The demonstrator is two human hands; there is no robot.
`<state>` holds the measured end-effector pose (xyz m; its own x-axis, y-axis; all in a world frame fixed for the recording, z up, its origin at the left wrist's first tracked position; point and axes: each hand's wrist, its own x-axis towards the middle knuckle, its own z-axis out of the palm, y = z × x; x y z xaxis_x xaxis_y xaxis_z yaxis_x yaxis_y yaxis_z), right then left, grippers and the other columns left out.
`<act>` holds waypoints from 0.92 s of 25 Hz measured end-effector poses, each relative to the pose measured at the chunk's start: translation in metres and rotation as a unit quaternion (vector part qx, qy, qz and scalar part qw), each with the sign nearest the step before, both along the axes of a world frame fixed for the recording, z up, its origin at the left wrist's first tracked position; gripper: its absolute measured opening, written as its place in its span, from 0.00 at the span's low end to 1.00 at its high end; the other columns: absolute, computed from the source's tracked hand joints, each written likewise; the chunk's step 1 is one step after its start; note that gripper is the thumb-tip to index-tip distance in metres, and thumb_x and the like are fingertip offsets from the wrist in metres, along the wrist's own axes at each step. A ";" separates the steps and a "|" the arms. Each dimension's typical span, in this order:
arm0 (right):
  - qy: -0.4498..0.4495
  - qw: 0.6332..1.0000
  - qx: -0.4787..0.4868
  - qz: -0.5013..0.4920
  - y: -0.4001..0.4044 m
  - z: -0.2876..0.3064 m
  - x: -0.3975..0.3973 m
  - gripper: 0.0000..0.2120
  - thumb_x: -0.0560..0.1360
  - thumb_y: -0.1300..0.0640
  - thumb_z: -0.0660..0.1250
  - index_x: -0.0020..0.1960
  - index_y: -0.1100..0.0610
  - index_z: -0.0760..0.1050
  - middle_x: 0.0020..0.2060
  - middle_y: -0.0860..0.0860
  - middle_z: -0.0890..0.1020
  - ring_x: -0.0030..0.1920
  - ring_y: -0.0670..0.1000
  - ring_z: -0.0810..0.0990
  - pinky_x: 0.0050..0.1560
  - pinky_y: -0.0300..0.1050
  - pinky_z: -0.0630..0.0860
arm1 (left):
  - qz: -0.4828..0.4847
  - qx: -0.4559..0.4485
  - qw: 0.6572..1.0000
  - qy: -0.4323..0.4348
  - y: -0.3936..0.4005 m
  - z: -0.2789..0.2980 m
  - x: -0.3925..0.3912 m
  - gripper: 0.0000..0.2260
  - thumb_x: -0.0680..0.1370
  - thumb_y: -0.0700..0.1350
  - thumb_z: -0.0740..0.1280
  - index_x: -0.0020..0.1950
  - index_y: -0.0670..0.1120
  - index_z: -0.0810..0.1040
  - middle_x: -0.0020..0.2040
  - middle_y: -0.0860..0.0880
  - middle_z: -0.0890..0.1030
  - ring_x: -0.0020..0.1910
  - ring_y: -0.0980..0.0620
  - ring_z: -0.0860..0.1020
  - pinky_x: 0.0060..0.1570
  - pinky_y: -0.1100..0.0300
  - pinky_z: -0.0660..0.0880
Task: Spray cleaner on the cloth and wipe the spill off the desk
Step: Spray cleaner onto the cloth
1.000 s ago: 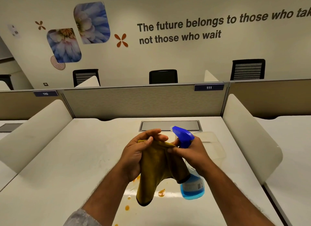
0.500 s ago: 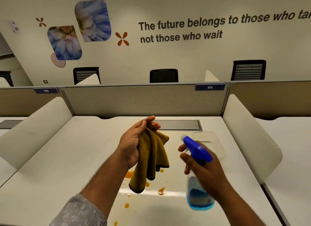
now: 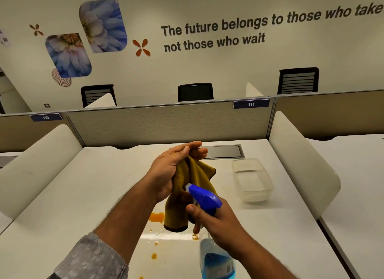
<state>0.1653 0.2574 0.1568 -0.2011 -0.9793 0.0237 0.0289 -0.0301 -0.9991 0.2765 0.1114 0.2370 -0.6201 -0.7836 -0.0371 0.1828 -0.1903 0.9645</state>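
Observation:
My left hand (image 3: 172, 172) holds a mustard-yellow cloth (image 3: 193, 181) up above the white desk (image 3: 83, 195), and the cloth hangs down from my palm. My right hand (image 3: 216, 220) grips a spray bottle (image 3: 216, 260) with blue liquid and a blue trigger head (image 3: 204, 196). The nozzle points at the cloth from very close. Orange spill patches (image 3: 156, 217) lie on the desk under the cloth, with smaller drops (image 3: 153, 256) nearer to me.
A clear plastic container (image 3: 252, 180) stands on the desk to the right. A grey cable hatch (image 3: 224, 152) sits at the back by the partition (image 3: 166, 125). Curved white dividers (image 3: 301, 160) flank the desk on both sides.
My right hand has brought the spray bottle in from the right, up against the hanging cloth. My left hand has kept the cloth raised.

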 end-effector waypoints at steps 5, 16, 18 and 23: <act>0.015 0.999 -0.009 -0.031 -0.009 -0.006 -0.011 0.20 0.71 0.38 0.72 0.60 0.42 0.75 0.42 0.37 0.86 0.42 0.46 0.87 0.38 0.34 0.81 | -0.052 -0.002 0.999 0.005 -0.011 0.012 0.006 0.19 0.89 0.46 0.55 0.72 0.43 0.80 0.69 0.40 0.84 0.69 0.42 0.82 0.62 0.47 0.83; 0.035 0.994 0.033 -0.094 -0.056 -0.031 -0.038 0.32 0.78 0.49 0.73 0.78 0.43 0.65 0.69 0.45 0.75 0.63 0.56 0.81 0.40 0.34 0.83 | -0.063 0.012 0.984 -0.167 -0.025 -0.012 0.004 0.17 0.89 0.47 0.57 0.69 0.47 0.83 0.66 0.48 0.87 0.67 0.45 0.84 0.66 0.42 0.81; 0.032 0.990 0.017 -0.136 -0.054 -0.041 -0.043 0.19 0.78 0.47 0.74 0.67 0.43 0.74 0.62 0.48 0.81 0.54 0.54 0.85 0.38 0.32 0.81 | -0.031 0.030 0.986 -0.164 -0.025 -0.024 0.007 0.17 0.89 0.47 0.58 0.69 0.47 0.84 0.65 0.48 0.87 0.68 0.43 0.83 0.67 0.41 0.80; -0.010 0.996 0.033 -0.086 -0.034 -0.052 -0.038 0.14 0.72 0.38 0.74 0.54 0.41 0.80 0.44 0.44 0.86 0.42 0.49 0.87 0.40 0.36 0.82 | 0.014 0.049 0.993 -0.108 -0.031 -0.040 0.013 0.18 0.89 0.48 0.56 0.70 0.47 0.83 0.67 0.47 0.86 0.70 0.43 0.82 0.69 0.40 0.79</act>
